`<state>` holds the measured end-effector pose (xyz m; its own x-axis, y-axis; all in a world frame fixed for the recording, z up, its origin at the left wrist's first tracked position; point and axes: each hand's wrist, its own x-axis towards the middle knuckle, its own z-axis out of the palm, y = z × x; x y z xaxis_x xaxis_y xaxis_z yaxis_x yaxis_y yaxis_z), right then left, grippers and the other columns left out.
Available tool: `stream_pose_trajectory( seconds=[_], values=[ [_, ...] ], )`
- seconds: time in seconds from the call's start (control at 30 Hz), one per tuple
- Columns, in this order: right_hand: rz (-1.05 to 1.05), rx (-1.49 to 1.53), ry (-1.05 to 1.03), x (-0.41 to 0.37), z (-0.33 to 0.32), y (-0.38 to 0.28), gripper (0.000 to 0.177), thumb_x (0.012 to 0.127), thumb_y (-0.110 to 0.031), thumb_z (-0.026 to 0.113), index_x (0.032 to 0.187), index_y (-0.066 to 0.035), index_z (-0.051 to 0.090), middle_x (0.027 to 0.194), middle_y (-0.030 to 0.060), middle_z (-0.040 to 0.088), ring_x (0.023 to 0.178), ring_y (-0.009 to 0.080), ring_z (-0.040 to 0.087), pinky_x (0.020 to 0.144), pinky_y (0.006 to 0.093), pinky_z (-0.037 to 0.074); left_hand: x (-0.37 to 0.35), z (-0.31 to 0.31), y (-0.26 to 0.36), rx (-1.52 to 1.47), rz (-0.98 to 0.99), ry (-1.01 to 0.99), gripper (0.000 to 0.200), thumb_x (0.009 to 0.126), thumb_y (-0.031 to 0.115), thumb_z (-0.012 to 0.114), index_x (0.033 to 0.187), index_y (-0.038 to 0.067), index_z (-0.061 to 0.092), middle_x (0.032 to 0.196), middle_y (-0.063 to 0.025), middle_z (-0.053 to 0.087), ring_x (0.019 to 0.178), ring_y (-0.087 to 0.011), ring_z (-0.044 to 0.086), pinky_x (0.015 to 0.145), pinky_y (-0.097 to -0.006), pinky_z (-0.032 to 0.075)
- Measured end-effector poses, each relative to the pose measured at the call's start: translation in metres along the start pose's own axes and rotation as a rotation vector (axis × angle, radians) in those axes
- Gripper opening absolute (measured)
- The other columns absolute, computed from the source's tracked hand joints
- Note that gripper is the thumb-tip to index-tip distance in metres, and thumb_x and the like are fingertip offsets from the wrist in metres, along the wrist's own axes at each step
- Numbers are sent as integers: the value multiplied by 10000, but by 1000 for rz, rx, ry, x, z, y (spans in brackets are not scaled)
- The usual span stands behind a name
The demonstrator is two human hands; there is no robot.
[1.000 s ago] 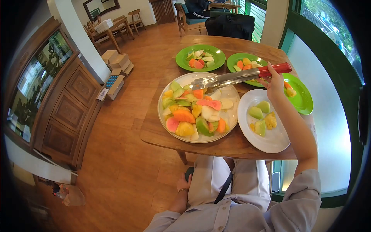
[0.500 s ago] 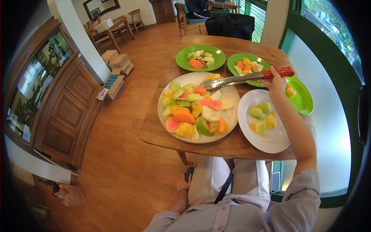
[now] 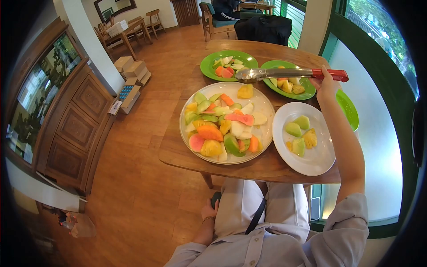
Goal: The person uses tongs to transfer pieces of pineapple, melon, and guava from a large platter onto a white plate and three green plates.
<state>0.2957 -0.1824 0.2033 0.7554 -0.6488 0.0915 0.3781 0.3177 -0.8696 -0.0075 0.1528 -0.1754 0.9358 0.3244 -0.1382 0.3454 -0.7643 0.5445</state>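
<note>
My right hand (image 3: 327, 85) is closed round the red handle of metal tongs (image 3: 284, 74), whose tips are over the near right edge of a green plate (image 3: 204, 66) with cut fruit. Below the tongs lies a large round plate (image 3: 262, 100) piled with melon, papaya, pineapple and other pieces. Beside it, a white plate (image 3: 289, 162) holds a few green pieces and pineapple. A second green plate (image 3: 309, 91) with fruit sits under the tongs. My left hand (image 3: 210, 209) hangs by my left thigh, fingers round a dark object (image 3: 216, 199).
Another green plate (image 3: 350, 111) is partly behind my right arm on the wooden table (image 3: 178, 153). A black bag (image 3: 262, 30) and a seated person (image 3: 226, 10) are beyond. Cardboard boxes (image 3: 133, 69) stand on the floor at left, near a wooden cabinet (image 3: 71, 133).
My right hand and the tongs have moved up and slightly right, away from the large plate. A pineapple piece at that plate's far edge is now uncovered. My left hand is nearly unchanged.
</note>
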Motion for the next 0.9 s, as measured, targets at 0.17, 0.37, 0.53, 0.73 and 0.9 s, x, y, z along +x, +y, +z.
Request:
stream_pose_trajectory(
  seconds=[0.17, 0.37, 0.53, 0.73, 0.9],
  values=[
    [-75, 41, 81, 17, 34, 14, 384, 721, -91, 569, 973, 66, 326, 915, 182, 475, 724, 263, 560, 547, 368, 538, 1, -1, 0, 20, -38, -51, 490, 747, 507, 381, 937, 65, 471, 777, -205, 557, 688, -363, 541, 571, -430, 427],
    [-46, -141, 332, -11, 81, 24, 608, 674, -169, 627, 1083, 48, 233, 998, 206, 443, 767, 286, 555, 522, 340, 538, 1, 3, -3, -12, -22, -27, 490, 744, 517, 372, 950, 80, 458, 776, -204, 557, 689, -366, 540, 576, -441, 423],
    [0, -94, 286, -8, 80, 25, 656, 666, -220, 637, 1101, 45, 224, 1062, 197, 402, 846, 277, 530, 569, 334, 537, 0, -3, 1, 14, -80, -88, 470, 744, 518, 373, 942, 100, 456, 725, -203, 558, 656, -368, 541, 552, -445, 422],
    [16, -64, 249, -1, 72, 21, 665, 658, -251, 648, 1093, 44, 240, 1047, 185, 413, 816, 254, 535, 559, 330, 533, -1, 6, -5, 44, -26, -7, 460, 747, 515, 372, 930, 103, 459, 702, -195, 558, 631, -363, 543, 525, -440, 425],
    [-585, -185, -54, -10, 85, 30, 539, 658, -304, 663, 960, 25, 360, 828, 147, 537, 693, 207, 551, 602, 293, 442, -1, 6, -6, 39, -8, 0, 464, 748, 510, 377, 931, 93, 461, 731, -185, 561, 631, -362, 543, 529, -437, 426]
  ],
)
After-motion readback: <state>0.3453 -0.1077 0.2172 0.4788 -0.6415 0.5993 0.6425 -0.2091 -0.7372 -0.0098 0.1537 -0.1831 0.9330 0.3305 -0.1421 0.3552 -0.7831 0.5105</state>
